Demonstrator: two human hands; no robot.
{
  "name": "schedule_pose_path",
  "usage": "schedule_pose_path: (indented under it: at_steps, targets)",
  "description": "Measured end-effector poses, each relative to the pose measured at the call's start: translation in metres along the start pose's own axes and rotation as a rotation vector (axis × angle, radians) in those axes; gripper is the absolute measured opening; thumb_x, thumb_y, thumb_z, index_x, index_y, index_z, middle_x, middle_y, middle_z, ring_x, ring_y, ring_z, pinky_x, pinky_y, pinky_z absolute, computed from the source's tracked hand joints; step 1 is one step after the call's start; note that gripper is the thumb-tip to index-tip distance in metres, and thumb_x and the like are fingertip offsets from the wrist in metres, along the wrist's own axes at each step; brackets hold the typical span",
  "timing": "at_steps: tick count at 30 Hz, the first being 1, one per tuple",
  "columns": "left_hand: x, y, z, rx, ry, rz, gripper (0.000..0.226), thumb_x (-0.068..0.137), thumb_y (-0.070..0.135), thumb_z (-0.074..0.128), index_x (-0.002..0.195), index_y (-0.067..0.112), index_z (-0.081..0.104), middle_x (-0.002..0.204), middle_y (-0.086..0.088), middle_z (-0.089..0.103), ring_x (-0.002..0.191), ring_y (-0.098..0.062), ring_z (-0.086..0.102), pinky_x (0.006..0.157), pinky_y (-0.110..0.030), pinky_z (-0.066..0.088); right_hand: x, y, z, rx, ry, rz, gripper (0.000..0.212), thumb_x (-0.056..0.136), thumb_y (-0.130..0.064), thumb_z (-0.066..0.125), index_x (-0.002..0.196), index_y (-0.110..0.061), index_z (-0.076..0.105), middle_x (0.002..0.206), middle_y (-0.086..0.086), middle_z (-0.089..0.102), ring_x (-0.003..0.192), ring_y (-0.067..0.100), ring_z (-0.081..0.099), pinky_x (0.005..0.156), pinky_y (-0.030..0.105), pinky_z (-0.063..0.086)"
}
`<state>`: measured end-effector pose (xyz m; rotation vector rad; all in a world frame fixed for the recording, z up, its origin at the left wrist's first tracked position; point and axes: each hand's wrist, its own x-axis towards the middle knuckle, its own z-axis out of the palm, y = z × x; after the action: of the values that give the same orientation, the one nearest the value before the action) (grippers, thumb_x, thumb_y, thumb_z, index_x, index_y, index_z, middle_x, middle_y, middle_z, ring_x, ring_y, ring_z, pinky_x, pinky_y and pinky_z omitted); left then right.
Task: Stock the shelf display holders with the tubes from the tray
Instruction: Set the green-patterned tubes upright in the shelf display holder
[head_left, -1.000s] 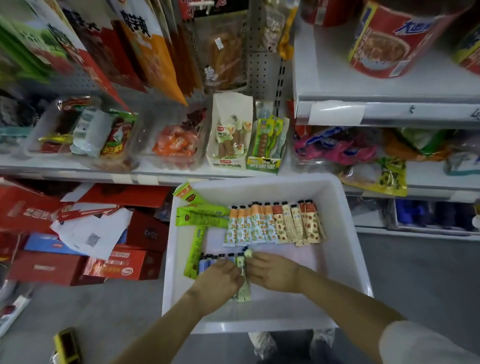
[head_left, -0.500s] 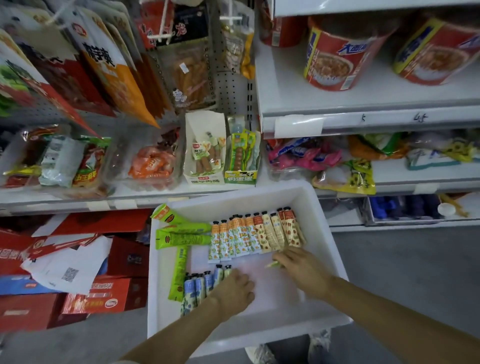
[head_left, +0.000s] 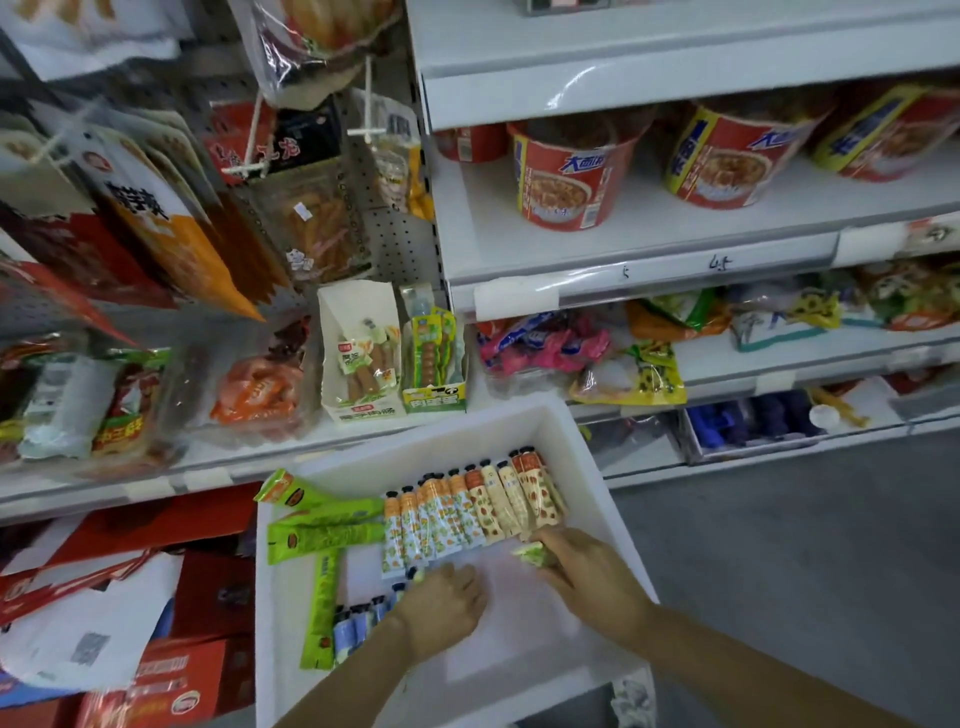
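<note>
While both bare arms reach down into the white plastic tray (head_left: 587, 467), the far left shows clear plastic bins of wrapped snacks (head_left: 130, 400) on the white shelf, with red cardboard boxes (head_left: 171, 680) stacked on the floor below. Inside the tray, flat green sachets (head_left: 322, 535) lie along the left wall, and a short row of small blue tubes (head_left: 358, 621) sits just beside them. The left hand (head_left: 441, 608) rests knuckles-up at the end of that blue row, fingers curled down over the nearest tubes; whether it actually grips one, I cannot tell. Above it, a neat row of orange-and-cream printed tubes with black caps (head_left: 472, 509) lies side by side across the tray's middle. Up on the shelf behind stand the white cardboard display holder (head_left: 358, 353) and the green cardboard display holder (head_left: 434, 358), touching each other, each part-filled. Over to the right hand (head_left: 592, 571): fingers pinched narrow around a pale green tube (head_left: 530, 552), just below the printed row's right end. Red noodle cups (head_left: 569, 176) line the upper right shelf
</note>
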<state>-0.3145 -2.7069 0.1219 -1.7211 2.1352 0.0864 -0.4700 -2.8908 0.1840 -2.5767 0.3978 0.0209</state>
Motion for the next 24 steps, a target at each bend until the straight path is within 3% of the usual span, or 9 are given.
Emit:
schedule_pose_path:
  at_steps: [3, 5, 7, 8, 11, 13, 16, 20, 24]
  targets:
    - [0.008, -0.008, -0.026, -0.086, 0.045, -0.125, 0.026, 0.052, 0.027, 0.087, 0.072, 0.022, 0.071, 0.063, 0.002, 0.064, 0.063, -0.017, 0.059, 0.046, -0.026, 0.047, 0.003, -0.007, -0.025, 0.08, 0.054, 0.083, 0.027, 0.089, -0.025, 0.057, 0.115, -0.02, 0.056, 0.1, -0.001, 0.066, 0.088, 0.016, 0.061, 0.072, 0.026, 0.043]
    - [0.009, -0.015, -0.05, -0.21, 0.176, -0.251, 0.008, 0.066, 0.031, 0.076, 0.065, 0.027, 0.069, 0.06, 0.008, 0.062, 0.06, -0.012, 0.059, 0.043, -0.024, 0.044, 0.006, -0.012, -0.05, 0.182, 0.118, 0.138, 0.018, 0.085, -0.022, 0.062, 0.101, -0.017, 0.059, 0.087, -0.003, 0.066, 0.078, 0.011, 0.059, 0.068, 0.026, 0.044]
    - [0.004, -0.026, -0.085, -0.422, 0.294, -0.361, 0.019, 0.077, 0.029, 0.054, 0.079, 0.031, 0.073, 0.072, 0.014, 0.067, 0.066, -0.009, 0.064, 0.048, -0.022, 0.049, 0.009, -0.015, -0.076, 0.317, 0.162, 0.189, 0.014, 0.081, -0.018, 0.067, 0.092, -0.015, 0.059, 0.076, -0.005, 0.064, 0.071, 0.01, 0.059, 0.067, 0.027, 0.049]
    - [0.0, -0.034, -0.108, -0.551, 0.375, -0.451, 0.025, 0.08, 0.029, 0.051, 0.091, 0.032, 0.073, 0.086, 0.017, 0.069, 0.075, -0.008, 0.066, 0.057, -0.021, 0.052, 0.011, -0.017, -0.09, 0.363, 0.187, 0.207, 0.015, 0.08, -0.019, 0.068, 0.091, -0.016, 0.059, 0.075, -0.004, 0.065, 0.071, 0.011, 0.061, 0.068, 0.027, 0.052]
    - [-0.009, -0.065, -0.177, -0.755, 0.516, -0.617, 0.02, 0.089, 0.029, 0.061, 0.108, 0.032, 0.067, 0.106, 0.021, 0.065, 0.087, -0.002, 0.066, 0.08, -0.021, 0.053, 0.016, -0.023, -0.135, 0.444, 0.273, 0.228, 0.012, 0.08, -0.013, 0.071, 0.087, -0.015, 0.062, 0.077, 0.003, 0.066, 0.073, 0.016, 0.063, 0.067, 0.024, 0.051]
    - [-0.011, -0.089, -0.223, -0.83, 0.633, -0.632, 0.018, 0.086, 0.021, 0.07, 0.103, 0.028, 0.07, 0.098, 0.022, 0.067, 0.084, 0.004, 0.065, 0.08, -0.019, 0.054, 0.02, -0.027, -0.171, 0.515, 0.355, 0.202, 0.013, 0.078, -0.008, 0.075, 0.084, -0.012, 0.064, 0.075, 0.004, 0.068, 0.072, 0.017, 0.065, 0.065, 0.027, 0.053]
    - [-0.014, -0.125, -0.301, -0.887, 0.74, -0.631, 0.021, 0.082, 0.02, 0.077, 0.099, 0.03, 0.07, 0.092, 0.028, 0.066, 0.081, 0.007, 0.065, 0.079, -0.02, 0.055, 0.024, -0.039, -0.234, 0.613, 0.419, 0.135, 0.017, 0.077, -0.007, 0.076, 0.089, -0.018, 0.07, 0.08, -0.004, 0.073, 0.075, 0.006, 0.068, 0.066, 0.019, 0.053]
    - [-0.015, -0.164, -0.413, -0.871, 0.874, -0.587, 0.019, 0.08, 0.018, 0.079, 0.097, 0.022, 0.073, 0.089, 0.014, 0.072, 0.08, -0.004, 0.069, 0.081, -0.025, 0.057, 0.032, -0.049, -0.318, 0.741, 0.479, 0.011, 0.023, 0.08, -0.004, 0.073, 0.1, -0.015, 0.072, 0.092, -0.002, 0.075, 0.088, 0.009, 0.07, 0.08, 0.022, 0.054]
    - [-0.008, -0.198, -0.505, -0.773, 0.97, -0.535, 0.012, 0.081, 0.021, 0.078, 0.091, 0.024, 0.072, 0.086, 0.01, 0.073, 0.079, -0.003, 0.069, 0.081, -0.031, 0.057, 0.047, -0.052, -0.394, 0.767, 0.546, -0.112, 0.026, 0.081, -0.004, 0.072, 0.107, -0.01, 0.07, 0.1, 0.003, 0.074, 0.095, 0.014, 0.07, 0.086, 0.026, 0.054]
